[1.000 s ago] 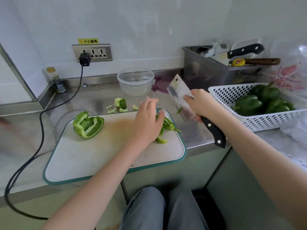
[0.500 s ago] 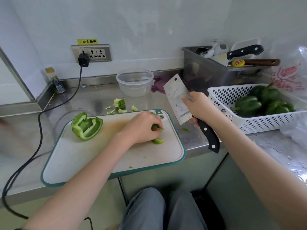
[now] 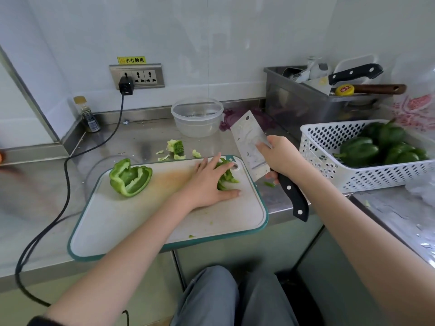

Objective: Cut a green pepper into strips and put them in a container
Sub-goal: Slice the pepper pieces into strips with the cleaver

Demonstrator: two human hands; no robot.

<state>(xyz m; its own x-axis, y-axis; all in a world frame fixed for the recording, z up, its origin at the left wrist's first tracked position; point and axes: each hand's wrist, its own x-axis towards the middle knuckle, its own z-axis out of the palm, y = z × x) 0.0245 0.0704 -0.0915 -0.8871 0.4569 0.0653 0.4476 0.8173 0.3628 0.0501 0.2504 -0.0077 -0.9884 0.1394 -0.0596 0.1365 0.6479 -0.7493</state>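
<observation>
A white cutting board [image 3: 141, 217] with a teal rim lies on the steel counter. A large opened piece of green pepper [image 3: 130, 177] sits on its left part. My left hand [image 3: 209, 182] lies over a small pile of pepper strips [image 3: 227, 176] at the board's right end, fingers spread and mostly straight. My right hand [image 3: 280, 156] grips a cleaver [image 3: 250, 142] by its black handle, blade raised and tilted just right of the board. A clear plastic container [image 3: 197, 116] stands behind the board.
Pepper core and scraps [image 3: 176, 148] lie on the counter behind the board, one strip [image 3: 269, 184] beside it. A white perforated basket [image 3: 329, 161] at right holds whole green peppers [image 3: 360, 150]. A steel bin [image 3: 294, 102] with knives stands behind. A black cable [image 3: 68, 165] runs along the left.
My left hand curled over the strips half a second ago, and now its fingers are spread over them. The cleaver stayed raised beside the board.
</observation>
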